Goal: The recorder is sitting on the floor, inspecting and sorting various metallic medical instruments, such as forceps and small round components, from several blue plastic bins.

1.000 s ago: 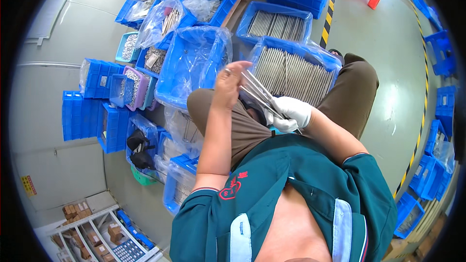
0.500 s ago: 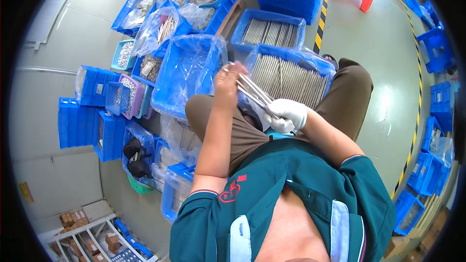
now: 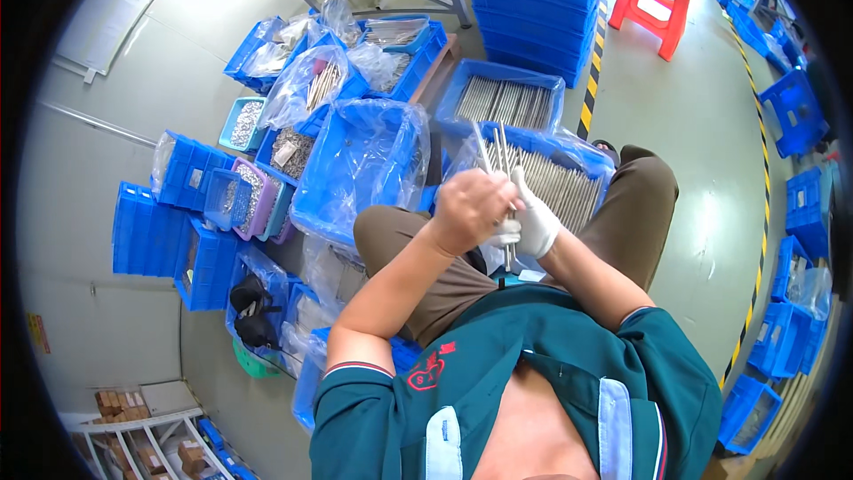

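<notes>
The bare left hand (image 3: 475, 204) meets the slim silvery metal rods (image 3: 505, 149), fingertips blurred; I cannot tell whether its grip pinches. Uneven pressure could let one slide out. Straight, shiny, fanned at the top, they stand above the lap, wrapped by the white-gloved right hand (image 3: 535, 224), near a rod-filled blue plastic bin (image 3: 582, 158).
</notes>
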Demonstrator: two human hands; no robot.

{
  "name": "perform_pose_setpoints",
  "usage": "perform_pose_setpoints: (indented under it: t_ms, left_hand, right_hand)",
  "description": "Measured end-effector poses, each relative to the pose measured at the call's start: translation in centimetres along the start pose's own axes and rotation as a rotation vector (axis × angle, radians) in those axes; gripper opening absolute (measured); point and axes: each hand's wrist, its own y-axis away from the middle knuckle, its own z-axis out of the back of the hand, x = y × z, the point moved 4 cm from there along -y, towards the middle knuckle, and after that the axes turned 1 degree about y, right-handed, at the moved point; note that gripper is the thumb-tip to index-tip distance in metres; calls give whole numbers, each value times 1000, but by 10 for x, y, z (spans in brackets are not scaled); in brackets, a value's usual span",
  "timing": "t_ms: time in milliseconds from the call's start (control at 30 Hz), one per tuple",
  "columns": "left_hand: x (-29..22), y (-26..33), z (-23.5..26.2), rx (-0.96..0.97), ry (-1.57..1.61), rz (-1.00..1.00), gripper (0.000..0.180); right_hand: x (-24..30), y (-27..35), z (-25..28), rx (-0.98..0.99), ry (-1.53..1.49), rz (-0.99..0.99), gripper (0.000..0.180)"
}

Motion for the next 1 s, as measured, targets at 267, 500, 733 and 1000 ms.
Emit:
perform_pose_setpoints:
  t_ms: [267, 500, 733, 1000]
  left_hand:
    - [-23, 37, -30, 129, -55, 133, 47]
    - [28, 159, -70, -365, 1378, 1813, 15]
    - [18, 85, -98, -876, 1987, 1809, 46]
    - [22, 68, -114, -853, 2179, 1493, 52]
  right_hand:
    - [42, 1, 13, -240, 110, 359, 26]
    - [90, 28, 2, -265, 225, 657, 22]
    - [69, 28, -55, -132, 550, 870, 24]
    - [20, 16, -33, -332, 978, 789, 20]
